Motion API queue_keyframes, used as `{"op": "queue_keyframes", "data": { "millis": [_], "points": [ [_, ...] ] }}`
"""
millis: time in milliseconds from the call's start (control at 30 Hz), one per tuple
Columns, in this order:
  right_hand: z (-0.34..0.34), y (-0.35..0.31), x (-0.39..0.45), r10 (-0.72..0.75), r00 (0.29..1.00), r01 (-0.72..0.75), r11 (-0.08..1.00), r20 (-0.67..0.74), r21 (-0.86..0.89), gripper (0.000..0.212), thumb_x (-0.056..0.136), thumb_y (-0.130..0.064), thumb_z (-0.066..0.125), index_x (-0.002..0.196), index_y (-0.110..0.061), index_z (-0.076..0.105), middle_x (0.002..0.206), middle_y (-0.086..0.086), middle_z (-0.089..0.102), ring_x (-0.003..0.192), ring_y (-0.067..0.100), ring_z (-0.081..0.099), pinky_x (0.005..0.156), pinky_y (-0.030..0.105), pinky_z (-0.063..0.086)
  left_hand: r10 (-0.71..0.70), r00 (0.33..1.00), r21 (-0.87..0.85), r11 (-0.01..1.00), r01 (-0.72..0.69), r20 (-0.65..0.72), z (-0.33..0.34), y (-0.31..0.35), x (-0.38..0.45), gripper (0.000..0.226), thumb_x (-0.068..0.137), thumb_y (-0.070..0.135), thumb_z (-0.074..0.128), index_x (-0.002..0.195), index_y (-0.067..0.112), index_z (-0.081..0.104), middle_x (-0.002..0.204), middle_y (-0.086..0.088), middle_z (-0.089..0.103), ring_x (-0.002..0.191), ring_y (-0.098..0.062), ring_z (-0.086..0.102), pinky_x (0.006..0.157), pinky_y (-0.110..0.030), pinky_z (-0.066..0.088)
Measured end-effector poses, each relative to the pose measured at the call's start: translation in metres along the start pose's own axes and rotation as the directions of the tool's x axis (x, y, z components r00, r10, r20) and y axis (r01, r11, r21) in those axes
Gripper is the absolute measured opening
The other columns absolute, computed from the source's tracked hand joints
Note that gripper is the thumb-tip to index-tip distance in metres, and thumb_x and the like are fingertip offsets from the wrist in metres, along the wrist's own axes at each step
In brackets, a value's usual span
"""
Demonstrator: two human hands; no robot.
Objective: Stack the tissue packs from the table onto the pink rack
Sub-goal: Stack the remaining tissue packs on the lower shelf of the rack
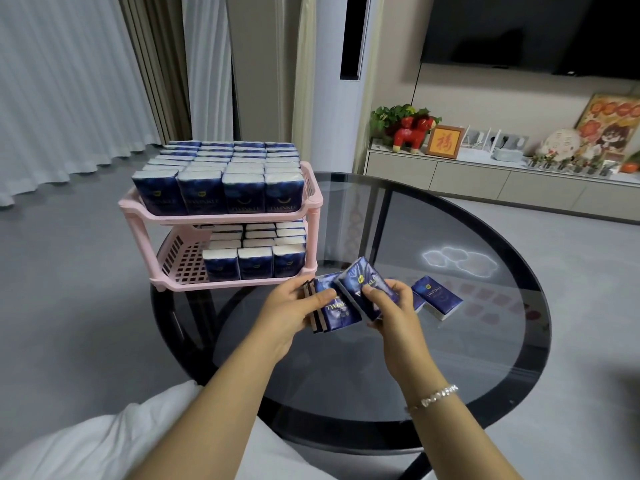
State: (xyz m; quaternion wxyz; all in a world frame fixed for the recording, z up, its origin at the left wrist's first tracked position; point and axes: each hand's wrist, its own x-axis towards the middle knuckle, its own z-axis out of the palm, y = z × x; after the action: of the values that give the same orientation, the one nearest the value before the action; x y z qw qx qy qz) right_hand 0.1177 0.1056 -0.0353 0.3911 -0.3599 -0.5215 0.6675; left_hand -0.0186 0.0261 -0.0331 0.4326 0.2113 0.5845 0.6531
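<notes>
A pink two-tier rack [221, 218] stands at the left edge of the round glass table [485, 341]. Its top shelf is packed with dark blue tissue packs [221, 174]. The lower shelf holds rows of packs [256, 251] on its right side, with bare grid on the left. My left hand [291, 313] grips a small stack of packs [336, 310] just in front of the rack. My right hand [394, 303] pinches one tilted pack [360, 282] against that stack. One more pack [438, 296] lies on the glass to the right, another partly hidden behind my right hand.
A low white cabinet [485, 174] with a red toy horse, a plant and frames runs along the back right wall under a dark TV. Curtains hang at the left. A white cushion [104, 438] lies near my lap at the bottom left.
</notes>
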Motion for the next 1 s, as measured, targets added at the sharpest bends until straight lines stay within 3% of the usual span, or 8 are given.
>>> {"op": "queue_keyframes", "data": {
  "millis": [167,267,367,500,600,733,867,1000],
  "points": [
    [0.009,0.009,-0.004,-0.007,0.998,0.01,0.998,0.058,-0.062,0.033,0.081,-0.033,0.07,0.09,-0.017,0.043,0.086,0.006,0.059,0.078,0.02,0.056,0.076,0.036,0.045,0.058,0.998,0.032,0.998,-0.058,-0.022,0.0,-0.001,0.0,0.055,0.073,0.016,0.078,0.124,0.009,0.059,0.112,-0.005,0.071,0.102,-0.021,0.068,0.091,-0.042,0.055],
    [0.011,0.01,-0.003,0.005,0.994,0.006,0.995,0.113,-0.098,0.048,0.065,-0.054,0.071,0.086,-0.024,0.04,0.088,0.007,0.055,0.08,0.022,0.054,0.079,0.04,0.043,0.079,0.997,0.011,0.997,-0.079,0.003,0.003,0.0,-0.003,0.073,0.055,0.037,0.081,0.121,0.013,0.06,0.114,-0.006,0.07,0.105,-0.022,0.067,0.092,-0.044,0.054],
    [0.011,0.011,-0.002,0.008,0.984,0.015,0.991,0.175,-0.13,0.049,0.062,-0.06,0.068,0.084,-0.028,0.037,0.089,0.006,0.054,0.083,0.021,0.054,0.081,0.042,0.044,0.085,0.996,0.005,0.996,-0.085,0.015,0.004,0.001,-0.003,0.084,0.048,0.045,0.08,0.122,0.013,0.06,0.114,-0.006,0.07,0.107,-0.022,0.066,0.095,-0.044,0.052],
    [0.003,0.011,0.0,0.0,0.964,0.047,0.985,0.267,-0.168,0.055,0.07,-0.058,0.071,0.091,-0.019,0.039,0.09,0.008,0.059,0.085,0.021,0.059,0.085,0.049,0.048,0.062,0.997,0.067,0.996,-0.066,0.053,0.004,0.002,-0.003,0.066,0.061,0.041,0.084,0.118,0.016,0.063,0.114,-0.005,0.07,0.108,-0.023,0.066,0.097,-0.046,0.051],
    [-0.005,0.008,0.001,-0.018,0.946,0.055,0.993,0.324,-0.106,0.042,0.074,-0.044,0.065,0.095,-0.013,0.045,0.092,0.005,0.065,0.088,0.016,0.062,0.081,0.031,0.049,0.069,0.997,0.112,0.991,-0.072,0.032,0.004,0.0,0.0,0.045,0.078,0.023,0.077,0.12,0.018,0.061,0.115,-0.005,0.068,0.11,-0.025,0.064,0.099,-0.047,0.049],
    [-0.015,0.001,0.012,0.033,0.885,-0.001,0.998,0.464,-0.069,0.049,0.081,-0.023,0.062,0.127,-0.023,0.045,0.119,0.002,0.065,0.11,0.02,0.062,0.095,0.034,0.05,0.074,0.993,0.13,0.988,-0.085,0.089,-0.002,0.0,0.003,0.072,0.076,0.011,0.078,0.139,0.017,0.045,0.132,-0.003,0.058,0.122,-0.017,0.056,0.106,-0.041,0.044],
    [-0.025,-0.008,0.023,0.074,0.802,0.14,0.941,0.592,-0.307,0.076,0.086,-0.004,0.062,0.142,-0.04,0.026,0.135,-0.011,0.05,0.125,0.009,0.05,0.103,0.031,0.044,0.109,0.971,0.331,0.927,-0.176,0.212,-0.008,0.003,-0.001,0.066,0.076,0.001,0.076,0.13,0.029,0.047,0.132,0.01,0.054,0.127,-0.004,0.047,0.105,-0.025,0.038],
    [-0.028,-0.012,0.031,0.142,0.774,0.283,0.794,0.617,-0.538,0.077,0.081,-0.015,0.071,0.138,-0.047,0.029,0.143,-0.008,0.041,0.133,0.01,0.039,0.112,0.04,0.034,0.071,0.963,0.529,0.824,-0.204,0.261,-0.012,0.004,-0.001,0.08,0.076,0.008,0.078,0.139,0.035,0.036,0.134,0.017,0.047,0.131,-0.002,0.04,0.111,-0.029,0.033]
  ]
}}
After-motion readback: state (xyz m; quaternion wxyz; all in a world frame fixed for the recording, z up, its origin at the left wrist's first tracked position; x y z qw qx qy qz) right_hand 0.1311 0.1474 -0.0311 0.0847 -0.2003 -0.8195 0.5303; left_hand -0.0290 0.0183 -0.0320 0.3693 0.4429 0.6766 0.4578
